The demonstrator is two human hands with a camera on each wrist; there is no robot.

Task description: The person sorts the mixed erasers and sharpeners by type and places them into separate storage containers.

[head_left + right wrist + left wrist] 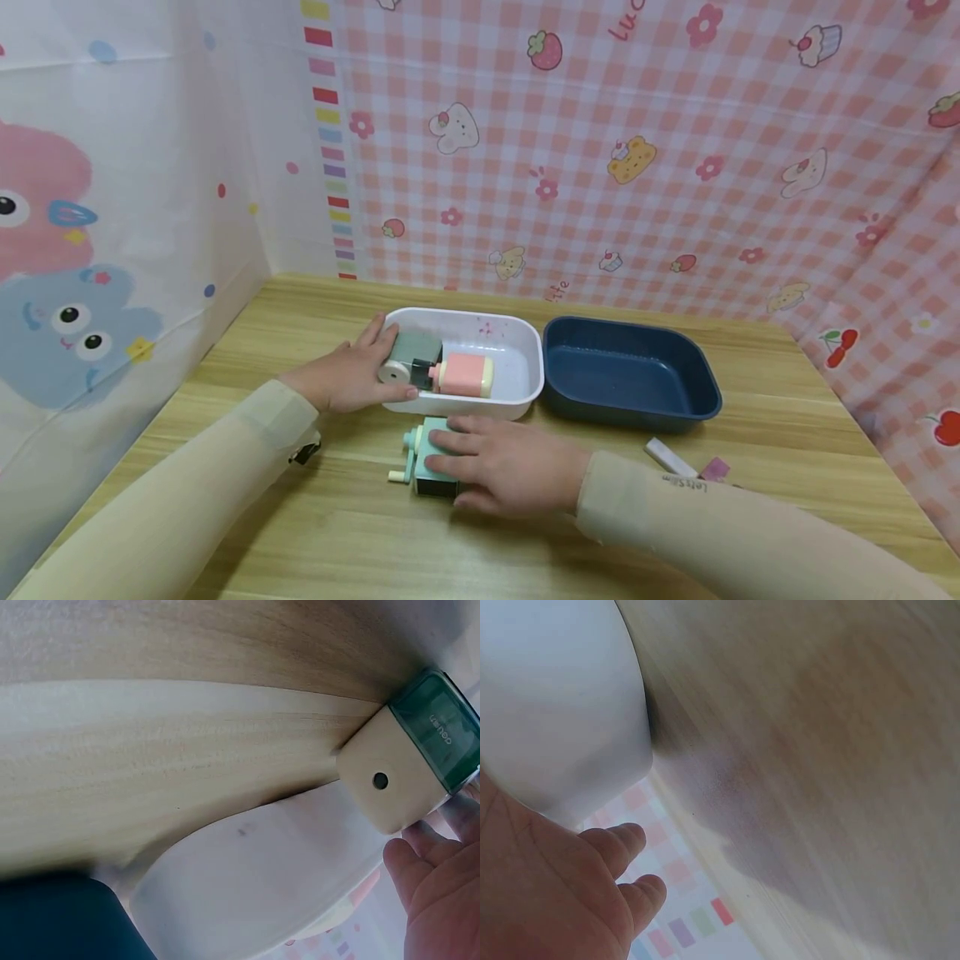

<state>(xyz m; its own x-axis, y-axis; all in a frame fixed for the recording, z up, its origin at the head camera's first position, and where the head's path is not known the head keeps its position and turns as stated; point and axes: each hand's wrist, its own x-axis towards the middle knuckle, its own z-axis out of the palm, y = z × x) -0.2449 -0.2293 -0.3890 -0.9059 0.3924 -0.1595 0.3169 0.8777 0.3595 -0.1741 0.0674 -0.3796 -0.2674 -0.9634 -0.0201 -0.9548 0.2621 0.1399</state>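
Note:
My left hand (351,371) spreads over the left end of a white basin (517,410), thumb along its front rim. Beside those fingers, a grey-green pencil sharpener (420,344) with a pale round wheel sits inside the basin. Right of it lies a pink and cream pencil sharpener (461,375). In front of the basin, my right hand (517,467) rests its straight fingers across a mint crank sharpener (431,450). The right wrist view shows that sharpener's cream end (382,769) with a round hole and green clear drawer. Two left fingers (641,900) extend past the basin's end.
A navy basin (630,417) stands right against the white one. A white block like an eraser (670,457) and a small pink block (716,468) lie in front, partly behind my right sleeve. Patterned cloth hangs behind the wooden table (337,508).

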